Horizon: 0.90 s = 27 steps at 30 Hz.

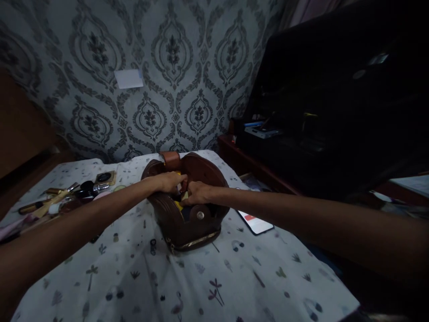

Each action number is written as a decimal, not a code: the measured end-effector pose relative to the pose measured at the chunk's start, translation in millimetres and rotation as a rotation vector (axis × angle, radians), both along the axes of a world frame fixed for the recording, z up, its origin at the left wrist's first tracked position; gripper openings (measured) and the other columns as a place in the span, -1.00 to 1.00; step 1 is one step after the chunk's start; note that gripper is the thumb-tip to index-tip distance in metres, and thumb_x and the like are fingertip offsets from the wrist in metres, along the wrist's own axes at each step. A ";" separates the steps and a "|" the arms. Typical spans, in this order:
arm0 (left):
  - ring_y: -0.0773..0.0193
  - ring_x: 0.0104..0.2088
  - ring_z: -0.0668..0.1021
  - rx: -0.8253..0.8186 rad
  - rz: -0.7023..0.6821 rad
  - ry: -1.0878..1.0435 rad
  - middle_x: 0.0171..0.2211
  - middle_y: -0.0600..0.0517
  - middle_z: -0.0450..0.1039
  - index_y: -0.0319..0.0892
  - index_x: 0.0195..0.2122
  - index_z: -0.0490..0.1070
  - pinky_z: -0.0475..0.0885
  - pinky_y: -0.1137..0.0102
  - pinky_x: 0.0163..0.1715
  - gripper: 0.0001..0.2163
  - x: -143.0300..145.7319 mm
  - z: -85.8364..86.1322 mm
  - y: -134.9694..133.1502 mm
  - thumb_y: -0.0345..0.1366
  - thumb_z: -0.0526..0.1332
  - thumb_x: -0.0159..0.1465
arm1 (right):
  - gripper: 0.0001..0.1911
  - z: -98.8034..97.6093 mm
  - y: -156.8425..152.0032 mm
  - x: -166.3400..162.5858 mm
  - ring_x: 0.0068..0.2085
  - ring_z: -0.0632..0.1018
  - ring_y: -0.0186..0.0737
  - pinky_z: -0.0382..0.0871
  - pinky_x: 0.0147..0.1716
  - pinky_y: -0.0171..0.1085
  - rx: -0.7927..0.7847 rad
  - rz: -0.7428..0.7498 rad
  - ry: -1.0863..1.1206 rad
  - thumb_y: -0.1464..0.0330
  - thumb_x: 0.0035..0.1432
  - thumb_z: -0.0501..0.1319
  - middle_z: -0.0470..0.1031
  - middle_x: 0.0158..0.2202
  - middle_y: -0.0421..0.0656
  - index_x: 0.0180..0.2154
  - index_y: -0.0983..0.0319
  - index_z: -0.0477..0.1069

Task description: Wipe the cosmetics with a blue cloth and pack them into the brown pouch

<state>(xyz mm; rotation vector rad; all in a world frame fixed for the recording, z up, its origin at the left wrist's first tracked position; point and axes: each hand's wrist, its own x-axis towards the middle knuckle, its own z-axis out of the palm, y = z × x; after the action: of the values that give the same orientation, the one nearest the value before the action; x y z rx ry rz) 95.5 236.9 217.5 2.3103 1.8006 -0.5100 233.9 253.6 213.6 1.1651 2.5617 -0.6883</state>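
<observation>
Two hands meet at the open mouth of a brown bag (187,214), which stands near the middle of a bed covered by a white printed sheet (201,286).

Head view: the left hand (169,181) rests over the bag's upper rim with its fingers curled into the opening; the right hand (197,193) is pinched on something small and yellowish at the mouth, though what it is cannot be made out in the dim light. Whether the left hand actually grips the rim or only presses on it cannot be told.

Handling, as judged: the bag looks like soft leather, slumping rather than stiff, probably light, not fragile. The rim, or the short tan strap tab (170,158) at the top, would give the surest hold. A round metal snap (200,215) shows on the front and a zip runs along the base.

Writing: none legible. A phone (256,222) lies just to the right of the bag with a red patch on its screen, text unreadable. Cosmetics (67,194) lie scattered to the left, labels too small to read.
</observation>
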 end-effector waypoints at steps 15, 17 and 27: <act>-0.02 -0.01 0.57 0.165 0.042 0.040 0.05 -0.25 0.48 -0.23 0.14 0.29 0.45 0.29 -0.15 -0.59 6.5 28.0 -14.1 -0.40 0.16 0.25 | -0.39 16.5 -18.7 10.7 0.05 0.56 0.07 0.43 -0.11 -0.26 0.157 0.072 -0.062 0.14 0.14 0.29 0.51 0.06 0.11 0.13 0.36 0.36; 0.01 -0.03 0.57 0.279 -0.001 0.005 -0.01 -0.15 0.52 -0.14 0.02 0.42 0.44 0.30 -0.16 -0.69 4.3 39.9 -24.5 -0.43 0.11 0.25 | -0.31 22.9 -27.3 16.8 0.04 0.56 0.11 0.43 -0.11 -0.23 0.147 0.102 -0.085 0.12 0.06 0.35 0.52 0.04 0.14 0.12 0.38 0.35; 0.03 0.02 0.55 0.003 -0.052 0.113 0.01 -0.03 0.56 0.04 0.01 0.52 0.39 0.31 -0.06 -0.69 4.0 49.1 -47.3 -0.20 0.20 0.24 | -0.36 16.6 -34.2 19.7 0.03 0.56 0.16 0.47 -0.14 -0.12 0.093 0.172 -0.173 0.20 -0.02 0.38 0.51 0.04 0.08 0.10 0.25 0.36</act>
<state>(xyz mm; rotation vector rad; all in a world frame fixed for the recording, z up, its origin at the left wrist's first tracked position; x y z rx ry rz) 99.5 189.6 266.6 2.3800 1.7951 -0.6594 253.6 219.4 230.2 0.9690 2.5313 -0.4148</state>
